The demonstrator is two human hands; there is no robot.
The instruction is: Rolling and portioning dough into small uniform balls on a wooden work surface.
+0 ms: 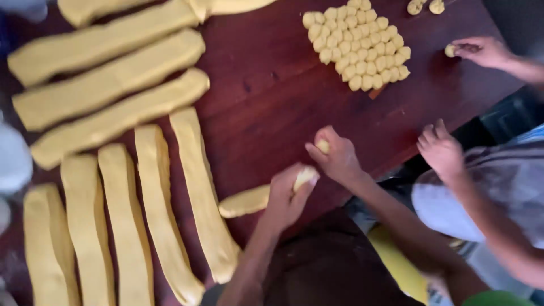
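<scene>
Pinching dough log [245, 201] nr table edge [396, 161]

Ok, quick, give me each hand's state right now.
Left hand: closed on the end of a short dough log.
Right hand: closed around a small dough piece.

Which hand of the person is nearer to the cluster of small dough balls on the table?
Right. The right hand is just below the cluster of small dough balls, pinching a piece; the left hand is lower and further left, gripping the short dough log.
</scene>
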